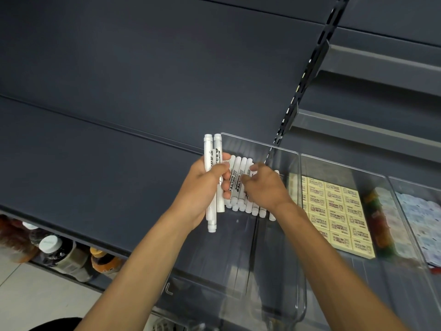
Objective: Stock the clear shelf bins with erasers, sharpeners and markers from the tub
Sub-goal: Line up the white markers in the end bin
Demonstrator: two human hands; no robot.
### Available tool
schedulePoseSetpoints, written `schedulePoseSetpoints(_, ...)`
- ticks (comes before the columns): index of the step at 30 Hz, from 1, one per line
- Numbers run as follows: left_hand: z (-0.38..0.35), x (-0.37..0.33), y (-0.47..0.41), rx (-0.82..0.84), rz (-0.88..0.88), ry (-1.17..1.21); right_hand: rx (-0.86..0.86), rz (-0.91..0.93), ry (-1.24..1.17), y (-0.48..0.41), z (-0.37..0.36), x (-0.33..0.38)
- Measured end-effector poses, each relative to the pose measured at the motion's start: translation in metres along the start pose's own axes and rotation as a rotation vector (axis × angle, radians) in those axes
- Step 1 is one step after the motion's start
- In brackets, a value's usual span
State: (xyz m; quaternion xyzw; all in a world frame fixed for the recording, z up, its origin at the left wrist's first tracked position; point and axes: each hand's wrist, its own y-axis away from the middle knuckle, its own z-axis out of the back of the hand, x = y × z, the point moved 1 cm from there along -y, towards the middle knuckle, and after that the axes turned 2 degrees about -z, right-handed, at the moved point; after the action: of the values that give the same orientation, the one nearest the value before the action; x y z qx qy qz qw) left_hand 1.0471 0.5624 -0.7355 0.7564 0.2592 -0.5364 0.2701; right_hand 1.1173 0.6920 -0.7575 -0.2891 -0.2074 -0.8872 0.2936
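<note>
The left hand (202,185) grips a small bundle of white markers (211,149) at the left edge of the clear bin (260,143), thumb curled across the barrels - their ends stick out beyond the fist on both sides. The right hand (265,187) lies with bent fingers on the row of markers (237,180) lined side by side across the bin's far half, though whether it pinches one cannot be told. Just to the right, a neighbouring bin (346,166) on the dark shelf (119,151) holds yellow erasers (338,211) packed flat in rows.
</note>
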Motion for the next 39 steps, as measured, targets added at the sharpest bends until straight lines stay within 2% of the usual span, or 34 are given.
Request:
schedulePoseSetpoints(4, -0.002, -0.001, 0.004, 0.034, 0.045, -0.013, -0.025, 0.084, 0.057, 0.022, 0.008, -0.001)
schedulePoseSetpoints(10, -0.010, 0.001, 0.007, 0.102, -0.078, -0.030, 0.079, 0.124, -0.481, 0.056, 0.016, -0.001)
schedulePoseSetpoints(12, -0.008, -0.002, 0.006, 0.086, -0.101, 0.045, 0.121, 0.132, -0.518, 0.064, 0.018, 0.001)
schedulePoseSetpoints(15, -0.010, -0.007, 0.010, 0.093, -0.036, 0.201, 0.210, 0.192, -0.486, 0.072, 0.016, 0.007)
schedulePoseSetpoints(18, -0.012, -0.009, 0.013, 0.120, -0.006, 0.217, 0.226, 0.237, -0.571, 0.073, 0.013, 0.013)
schedulePoseSetpoints(22, -0.011, -0.007, 0.012, 0.101, -0.028, 0.136, 0.144, 0.212, -0.643, 0.073, 0.011, 0.013)
schedulePoseSetpoints(25, -0.006, -0.005, 0.009, 0.025, -0.061, 0.042, -0.025, 0.181, -0.685, 0.071, 0.015, 0.009)
schedulePoseSetpoints(29, -0.004, -0.008, 0.007, -0.034, -0.016, 0.011, -0.199, 0.226, -0.735, 0.067, 0.030, 0.007)
schedulePoseSetpoints(32, -0.004, -0.004, 0.005, -0.037, -0.003, -0.099, -0.262, 0.226, -0.785, 0.064, 0.035, 0.007)
schedulePoseSetpoints(36, -0.002, -0.004, 0.003, 0.003, 0.042, -0.069, -0.319, 0.221, -0.938, 0.057, 0.037, 0.007)
schedulePoseSetpoints(39, -0.001, -0.003, 0.003, 0.051, 0.055, -0.103, -0.341, 0.218, -0.841, 0.047, 0.034, 0.006)
